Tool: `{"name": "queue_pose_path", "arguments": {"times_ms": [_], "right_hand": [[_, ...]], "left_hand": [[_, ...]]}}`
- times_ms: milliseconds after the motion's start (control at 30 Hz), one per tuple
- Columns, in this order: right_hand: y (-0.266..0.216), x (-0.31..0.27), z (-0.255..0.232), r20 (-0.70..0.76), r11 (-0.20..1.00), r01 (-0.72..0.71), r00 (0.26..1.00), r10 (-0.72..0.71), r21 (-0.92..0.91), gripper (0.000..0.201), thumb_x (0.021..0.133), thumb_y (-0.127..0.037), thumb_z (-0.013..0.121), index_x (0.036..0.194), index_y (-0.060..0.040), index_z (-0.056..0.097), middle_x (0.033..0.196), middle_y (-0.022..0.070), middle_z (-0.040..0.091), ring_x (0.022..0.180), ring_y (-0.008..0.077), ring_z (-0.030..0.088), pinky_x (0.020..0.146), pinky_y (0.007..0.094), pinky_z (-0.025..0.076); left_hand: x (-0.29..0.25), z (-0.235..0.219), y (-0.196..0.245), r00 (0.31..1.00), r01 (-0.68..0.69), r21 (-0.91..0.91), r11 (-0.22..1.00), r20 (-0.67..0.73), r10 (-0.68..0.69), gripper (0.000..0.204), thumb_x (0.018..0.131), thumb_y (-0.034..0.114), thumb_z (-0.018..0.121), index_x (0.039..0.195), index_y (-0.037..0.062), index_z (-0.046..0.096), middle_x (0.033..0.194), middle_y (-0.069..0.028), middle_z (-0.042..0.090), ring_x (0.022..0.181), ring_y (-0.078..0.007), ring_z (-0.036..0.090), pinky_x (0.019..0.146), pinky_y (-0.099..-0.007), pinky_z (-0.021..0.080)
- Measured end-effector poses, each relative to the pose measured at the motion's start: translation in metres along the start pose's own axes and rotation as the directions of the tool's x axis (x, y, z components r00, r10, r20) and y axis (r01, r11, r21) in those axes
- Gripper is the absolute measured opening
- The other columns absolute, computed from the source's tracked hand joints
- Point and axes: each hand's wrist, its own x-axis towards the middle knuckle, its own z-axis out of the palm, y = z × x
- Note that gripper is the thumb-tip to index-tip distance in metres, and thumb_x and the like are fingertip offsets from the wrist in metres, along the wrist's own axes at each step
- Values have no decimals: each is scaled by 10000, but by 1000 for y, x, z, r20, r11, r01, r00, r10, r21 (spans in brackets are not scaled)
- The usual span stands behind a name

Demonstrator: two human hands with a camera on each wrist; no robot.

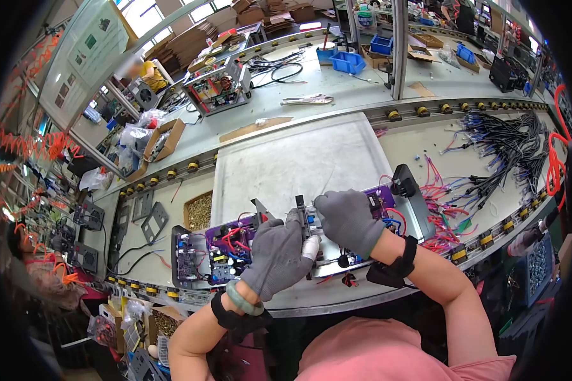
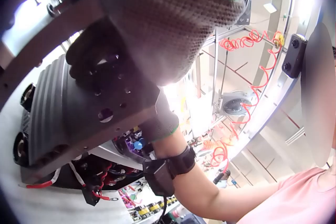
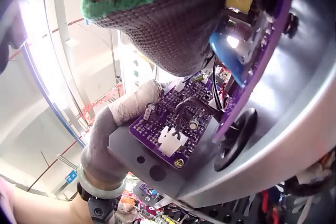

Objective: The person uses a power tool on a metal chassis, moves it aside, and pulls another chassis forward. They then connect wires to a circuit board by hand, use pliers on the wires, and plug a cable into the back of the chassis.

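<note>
In the head view, my gloved left hand [image 1: 276, 254] grips a grey metal plate, its taped thumb and finger at the edges. The right wrist view shows that plate [image 3: 142, 155] with a small purple circuit board [image 3: 173, 124] on it, and my left hand [image 3: 102, 148] around its far side. My gloved right hand [image 1: 349, 222] is bent over the work just right of the plate; its fingertips are hidden. Larger purple boards with wires lie on both sides, one left [image 1: 229, 247] and one right [image 1: 381, 203]. Holes and a finned dark part [image 2: 52, 113] show in the left wrist view.
A pale board [image 1: 299, 159] lies behind the hands. Black cables [image 1: 511, 146] and pink wires spread at the right. Flat metal brackets [image 1: 154, 222] and a box of small screws [image 1: 198, 212] are at the left. An opened device [image 1: 219, 89] stands farther back.
</note>
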Motion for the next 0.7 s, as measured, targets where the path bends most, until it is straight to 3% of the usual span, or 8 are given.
{"name": "queue_pose_path", "arguments": {"times_ms": [233,300,433,500,567,633,667,700], "right_hand": [[2,7,8,-12,996,3,1000,-2,84,35,741,-109,643,770,-90,636,749,133,647,698,360,662,642,472,522],[7,11,13,13,994,-15,1000,14,106,32,758,-117,641,774,-89,643,754,137,650,710,365,663,652,481,521],[7,6,-4,140,995,-12,990,-2,100,77,800,-142,648,826,-81,686,778,144,693,740,333,706,667,462,553],[4,-20,-11,-135,988,93,988,-76,125,132,850,-155,630,949,-72,660,793,125,667,680,320,685,609,444,536],[-7,-61,-44,-388,933,270,907,-163,239,163,854,-90,631,1012,-65,601,767,104,611,635,304,641,560,432,504],[-4,-117,-61,-150,890,244,968,-201,384,249,862,-134,675,1097,-71,618,786,114,621,697,292,658,585,411,513],[9,-145,-31,-97,854,227,974,-206,469,291,889,-193,651,1170,-123,641,839,108,656,752,300,682,633,430,533],[17,-171,-18,156,909,36,982,-110,414,262,899,-217,630,1150,-156,672,861,100,671,775,304,689,665,446,538]], "left_hand": [[4,-1,4,1000,21,-26,999,11,-21,404,911,298,607,1104,-55,581,777,-166,686,832,-381,670,881,-462,476],[8,-1,3,994,51,69,996,97,-58,515,931,322,550,1147,-146,535,684,-145,668,703,-333,675,896,-421,470],[2,-3,4,1000,10,30,999,15,-10,431,919,337,570,1085,-61,568,703,-161,672,708,-366,668,841,-448,480],[-1,-8,6,1000,17,21,1000,-4,-17,336,913,342,592,915,8,628,711,-163,671,722,-375,665,787,-485,485],[-2,-11,7,1000,-12,-115,993,-15,10,324,911,332,604,847,16,630,731,-177,668,764,-391,656,785,-492,476],[-5,-1,-1,999,9,-27,1000,-38,-10,291,907,305,614,933,15,615,801,-203,647,814,-432,608,770,-528,448],[-3,-2,2,999,23,-30,999,-40,-25,282,913,295,602,954,16,613,806,-212,644,822,-439,604,782,-531,446],[-2,-2,0,999,9,16,1000,-32,-8,281,922,285,588,961,7,604,804,-216,647,805,-437,614,759,-531,452]]}}
